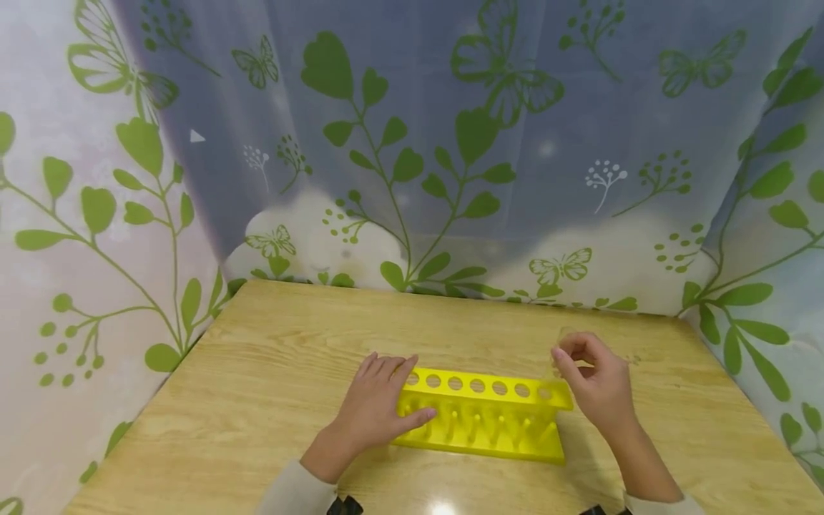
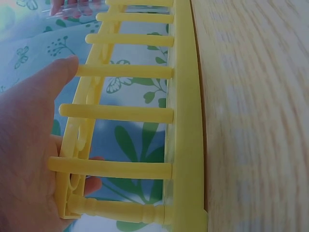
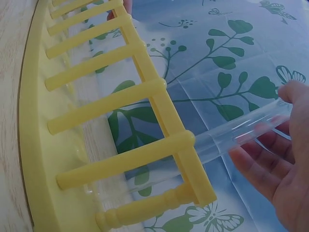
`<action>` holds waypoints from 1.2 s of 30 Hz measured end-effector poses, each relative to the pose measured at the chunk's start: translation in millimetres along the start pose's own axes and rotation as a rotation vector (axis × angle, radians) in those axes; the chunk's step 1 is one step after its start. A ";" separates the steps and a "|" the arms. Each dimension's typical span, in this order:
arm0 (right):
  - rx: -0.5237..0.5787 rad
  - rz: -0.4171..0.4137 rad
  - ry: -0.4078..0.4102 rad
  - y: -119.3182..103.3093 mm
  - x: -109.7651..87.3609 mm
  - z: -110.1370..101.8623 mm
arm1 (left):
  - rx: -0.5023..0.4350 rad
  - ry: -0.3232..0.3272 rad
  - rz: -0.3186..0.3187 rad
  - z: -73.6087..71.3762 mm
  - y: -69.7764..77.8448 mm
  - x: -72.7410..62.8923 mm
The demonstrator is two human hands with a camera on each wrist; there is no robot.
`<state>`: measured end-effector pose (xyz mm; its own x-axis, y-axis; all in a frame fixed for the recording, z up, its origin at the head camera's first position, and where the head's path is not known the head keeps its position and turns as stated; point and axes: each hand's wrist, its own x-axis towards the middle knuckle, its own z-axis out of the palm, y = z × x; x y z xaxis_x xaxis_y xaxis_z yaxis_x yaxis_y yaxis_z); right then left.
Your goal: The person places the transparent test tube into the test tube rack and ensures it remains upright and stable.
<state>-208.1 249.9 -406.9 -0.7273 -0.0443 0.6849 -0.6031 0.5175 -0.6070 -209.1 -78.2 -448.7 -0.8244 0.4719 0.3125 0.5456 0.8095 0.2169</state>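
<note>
A yellow test tube rack [image 1: 479, 440] stands upright on the table, with a row of round holes along its top bar and pegs below. My left hand [image 1: 375, 408] grips the rack's left end, thumb in front and fingers behind the top bar. At the other end, my right hand [image 1: 601, 390] pinches the upper part of a clear test tube [image 3: 241, 128] between thumb and fingers. The tube passes through the rightmost hole; in the right wrist view its lower part shows faintly below the top bar. Whether its bottom touches the rack's base I cannot tell.
The wooden table [image 1: 277, 343] extends around the rack on all sides. A curtain [image 1: 418, 179] printed with green leaves and butterflies hangs behind the table and along both sides.
</note>
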 end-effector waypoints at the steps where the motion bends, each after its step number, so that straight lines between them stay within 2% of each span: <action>1: 0.001 0.008 0.003 -0.7 -1.1 -0.2 | -0.002 -0.006 0.000 0.2 0.3 -0.1; 4: 0.003 0.024 0.009 -2.3 -3.4 -1.1 | -0.006 -0.019 0.003 0.4 1.4 -0.4; 10: -0.024 0.029 0.009 -2.9 1.9 -2.5 | 0.020 0.013 0.009 -2.7 1.8 3.7; 15: -0.027 0.042 0.014 -2.5 3.1 -2.9 | 0.021 0.002 0.010 -3.8 1.8 5.5; 29: -0.036 0.098 -0.062 -5.7 6.0 -4.0 | 0.025 0.005 -0.002 -3.6 0.4 4.2; 36: -0.088 0.125 -0.101 -3.2 1.7 -4.4 | 0.024 -0.005 0.004 -2.8 1.5 3.0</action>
<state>-206.0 251.9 -402.0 -0.8264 -0.0581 0.5602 -0.4785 0.5968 -0.6441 -210.3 -76.5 -444.8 -0.8232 0.4763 0.3090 0.5448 0.8159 0.1938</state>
